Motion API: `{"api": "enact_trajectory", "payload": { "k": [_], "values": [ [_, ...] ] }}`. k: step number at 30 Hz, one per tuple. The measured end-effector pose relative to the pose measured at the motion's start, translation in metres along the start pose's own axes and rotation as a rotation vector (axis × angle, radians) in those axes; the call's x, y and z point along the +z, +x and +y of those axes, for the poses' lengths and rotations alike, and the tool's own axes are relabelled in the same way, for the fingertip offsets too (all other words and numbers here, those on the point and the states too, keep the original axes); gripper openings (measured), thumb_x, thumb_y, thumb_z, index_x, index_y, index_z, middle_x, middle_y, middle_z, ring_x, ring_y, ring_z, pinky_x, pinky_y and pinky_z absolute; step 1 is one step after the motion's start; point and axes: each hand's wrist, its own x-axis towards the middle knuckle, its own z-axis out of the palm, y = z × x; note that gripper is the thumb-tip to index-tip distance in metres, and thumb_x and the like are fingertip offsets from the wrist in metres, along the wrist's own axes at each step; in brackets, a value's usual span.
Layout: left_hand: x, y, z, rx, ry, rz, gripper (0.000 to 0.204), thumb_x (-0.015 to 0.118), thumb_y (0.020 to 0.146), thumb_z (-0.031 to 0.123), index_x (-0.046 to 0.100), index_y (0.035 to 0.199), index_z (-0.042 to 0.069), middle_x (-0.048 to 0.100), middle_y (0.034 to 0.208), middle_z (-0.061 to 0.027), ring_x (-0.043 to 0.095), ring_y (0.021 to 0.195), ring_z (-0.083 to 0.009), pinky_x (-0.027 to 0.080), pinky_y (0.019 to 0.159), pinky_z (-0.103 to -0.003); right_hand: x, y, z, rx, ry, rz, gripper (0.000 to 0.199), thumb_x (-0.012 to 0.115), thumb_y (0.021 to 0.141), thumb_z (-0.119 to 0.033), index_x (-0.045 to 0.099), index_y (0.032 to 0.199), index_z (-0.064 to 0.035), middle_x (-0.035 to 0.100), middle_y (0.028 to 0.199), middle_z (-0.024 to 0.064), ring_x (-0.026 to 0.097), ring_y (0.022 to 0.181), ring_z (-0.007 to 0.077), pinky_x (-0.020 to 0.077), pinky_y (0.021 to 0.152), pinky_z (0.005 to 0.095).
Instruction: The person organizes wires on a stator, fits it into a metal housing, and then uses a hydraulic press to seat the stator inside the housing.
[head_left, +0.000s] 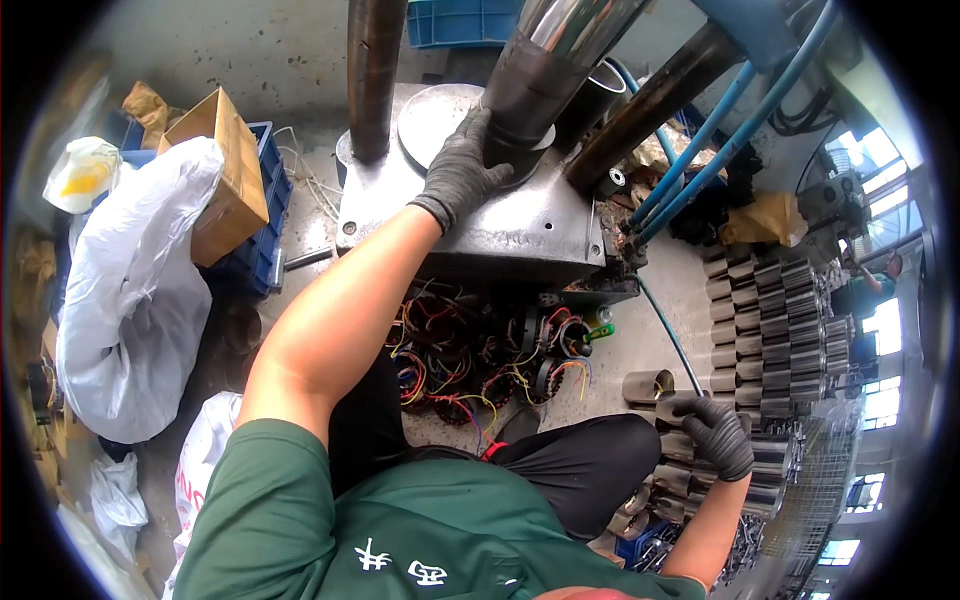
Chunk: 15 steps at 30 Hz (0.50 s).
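My left hand [462, 172], in a dark grey glove, rests with fingers spread against a dark metal cylinder [530, 95]. That cylinder leans at an angle in this view, over the steel press base [540, 232]. Its upper part is a shiny metal column [585, 28]. A pale round plate [425, 120] lies beside it. My right hand [715, 437], gloved alike, is curled next to the stacked metal sleeves [765, 350]. A thin dark rod or hose [668, 325] runs from the press down to its fingers. Whatever these fingers close on is hidden.
Wound coils with coloured wires [450, 365] lie below the press. Left are a cardboard box [232, 180], a blue crate [268, 215] and a large white bag [135, 300]. Dark posts [372, 85] flank the press, with blue hoses [700, 165] at right. Another person [875, 285] is far right.
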Motion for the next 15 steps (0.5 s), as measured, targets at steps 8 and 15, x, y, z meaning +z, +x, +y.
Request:
{"api": "enact_trajectory", "payload": {
  "k": [8, 15],
  "values": [
    [0.003, 0.0, -0.005, 0.005, -0.024, 0.039, 0.094, 0.085, 0.079, 0.016, 0.035, 0.157, 0.0, 0.049, 0.154, -0.0244, 0.049, 0.143, -0.0376, 0.039, 0.122, -0.041, 0.01, 0.0, 0.002, -0.026, 0.069, 0.033, 0.014, 0.063, 0.087, -0.001, 0.075, 0.096, -0.0005, 0.075, 0.087, 0.0136, 0.072, 0.083, 0.0273, 0.0556, 0.082, 0.037],
    [-0.002, -0.005, 0.005, -0.007, 0.03, 0.029, 0.094, 0.084, 0.081, 0.02, 0.035, 0.157, -0.001, 0.047, 0.155, -0.0255, 0.048, 0.144, -0.0392, 0.038, 0.123, -0.042, 0.035, -0.006, 0.023, 0.009, 0.122, 0.07, 0.009, 0.068, 0.087, -0.007, 0.07, 0.086, 0.0014, 0.066, 0.07, 0.0139, 0.068, 0.067, 0.0272, 0.0535, 0.069, 0.0379]
  ]
}}
